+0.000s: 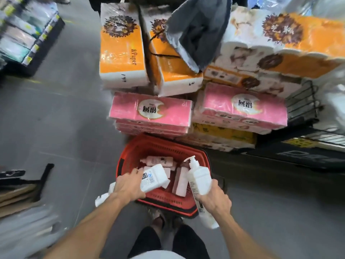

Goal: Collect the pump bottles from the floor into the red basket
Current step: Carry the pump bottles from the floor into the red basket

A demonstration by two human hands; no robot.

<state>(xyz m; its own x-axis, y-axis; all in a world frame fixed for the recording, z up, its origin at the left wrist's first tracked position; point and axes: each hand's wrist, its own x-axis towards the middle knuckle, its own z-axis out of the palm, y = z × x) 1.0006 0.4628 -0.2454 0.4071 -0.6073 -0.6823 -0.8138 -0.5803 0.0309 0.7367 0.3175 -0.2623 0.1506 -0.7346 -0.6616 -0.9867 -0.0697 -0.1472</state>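
The red basket stands on the grey floor just in front of my feet, with several pink and white bottles lying inside. My left hand grips a white bottle on its side over the basket's near left part. My right hand grips a white pump bottle upright over the basket's right rim, pump head up. Another white bottle shows just below my right hand; I cannot tell whether it is held or lies on the floor. A white bottle-like item lies on the floor beside the basket, under my left forearm.
Stacked tissue packs, pink and orange, rise directly behind the basket. A black wire rack stands at the right. Cardboard lies at the left, a shelf of goods at the upper left. A grey garment hangs above.
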